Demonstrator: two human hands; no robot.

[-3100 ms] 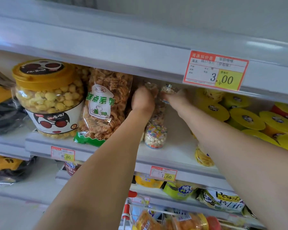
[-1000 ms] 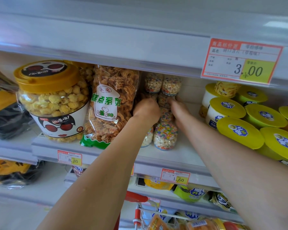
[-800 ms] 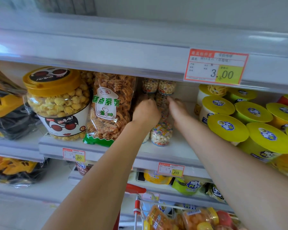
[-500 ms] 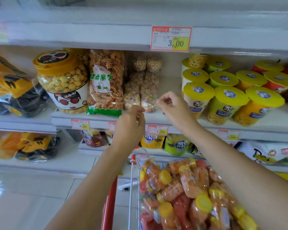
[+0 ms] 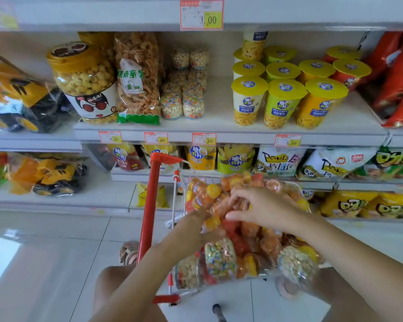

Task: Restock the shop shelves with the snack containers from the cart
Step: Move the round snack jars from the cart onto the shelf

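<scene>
The red-framed wire cart (image 5: 149,205) stands below the shelves, heaped with orange snack containers (image 5: 233,182) with yellow lids. Clear jars of coloured pellets (image 5: 220,259) lie at its near end. My left hand (image 5: 193,228) reaches into the heap beside a yellow lid, its fingertips buried among the containers. My right hand (image 5: 258,208) hovers over the pile with fingers and thumb spread and curved, holding nothing I can make out. On the middle shelf (image 5: 219,126), small clear jars (image 5: 183,105) stand stacked in two rows.
Left of the jars are a bag of twisted snacks (image 5: 137,77) and a big popcorn tub (image 5: 84,82). Yellow-lidded cups (image 5: 284,98) and red bags (image 5: 400,77) fill the right. Bagged toy trucks (image 5: 16,94) sit far left. Glossy tile floor (image 5: 44,252) lies beside the cart.
Both hands have come down from the small jars on the shelf into the cart. My view has dropped and pulled back with them.
</scene>
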